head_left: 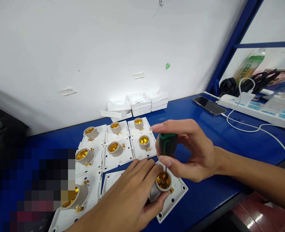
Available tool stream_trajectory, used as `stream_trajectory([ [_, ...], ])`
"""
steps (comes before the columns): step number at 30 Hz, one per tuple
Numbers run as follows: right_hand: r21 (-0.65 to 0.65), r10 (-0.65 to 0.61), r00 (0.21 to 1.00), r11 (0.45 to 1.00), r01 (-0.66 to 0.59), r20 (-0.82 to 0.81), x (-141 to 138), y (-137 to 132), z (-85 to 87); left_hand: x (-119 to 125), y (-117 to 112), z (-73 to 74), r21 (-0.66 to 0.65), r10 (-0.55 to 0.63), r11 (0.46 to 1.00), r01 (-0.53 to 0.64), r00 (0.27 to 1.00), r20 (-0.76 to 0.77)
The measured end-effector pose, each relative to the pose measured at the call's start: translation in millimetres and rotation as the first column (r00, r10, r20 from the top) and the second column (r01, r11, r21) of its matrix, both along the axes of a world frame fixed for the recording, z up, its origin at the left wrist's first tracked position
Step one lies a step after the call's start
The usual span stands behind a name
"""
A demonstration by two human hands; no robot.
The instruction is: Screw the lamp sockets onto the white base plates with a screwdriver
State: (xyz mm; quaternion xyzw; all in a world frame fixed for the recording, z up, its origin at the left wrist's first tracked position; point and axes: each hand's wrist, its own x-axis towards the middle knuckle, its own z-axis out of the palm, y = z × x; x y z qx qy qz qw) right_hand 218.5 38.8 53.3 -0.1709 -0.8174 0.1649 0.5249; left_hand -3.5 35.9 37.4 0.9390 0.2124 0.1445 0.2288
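My right hand (191, 151) is closed around the dark green and black handle of a screwdriver (168, 144). The shaft points down into the brass inside of a lamp socket (163, 181); whether the tip sits in a screw cannot be made out. My left hand (135, 190) grips that socket's round collar between thumb and fingers. The socket stands on a square white plate (178, 193) with holes at its corners. Another white plate (113, 179) lies partly hidden under my left hand.
Several white plates with lamp sockets (115, 149) stand in rows at the left. White plastic housings (139, 103) are stacked against the wall. A phone (209, 105), a power strip (258, 109) and a white cable (275, 126) lie on the blue table (181, 112) at the right.
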Motion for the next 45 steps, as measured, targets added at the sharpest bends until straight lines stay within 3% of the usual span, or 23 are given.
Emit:
stream_trajectory([
  [14,0.018,0.055,0.998,0.998,-0.055,0.013,-1.0,-0.1,4.7,-2.0,0.3,-1.9,0.0,0.019,1.0,-0.019,1.0,0.009],
  [21,0.033,-0.047,0.998,0.998,0.046,0.051,3.0,-1.2,4.0,-2.2,0.9,-3.6,0.031,0.019,0.999,-0.019,1.0,-0.014],
  [30,0.006,-0.073,0.997,0.997,0.073,0.007,3.2,-0.1,5.6,-1.6,1.0,-2.5,0.048,0.011,0.999,-0.009,1.0,-0.03],
  [40,-0.049,0.048,0.997,0.998,-0.045,0.059,3.7,-1.6,12.3,-2.6,-0.1,-3.2,0.029,0.015,0.999,-0.014,1.0,-0.016],
  [45,-0.04,-0.061,0.991,0.997,0.066,0.118,5.8,-5.5,16.9,-5.0,0.2,-4.4,0.024,0.019,1.0,-0.018,1.0,-0.018],
])
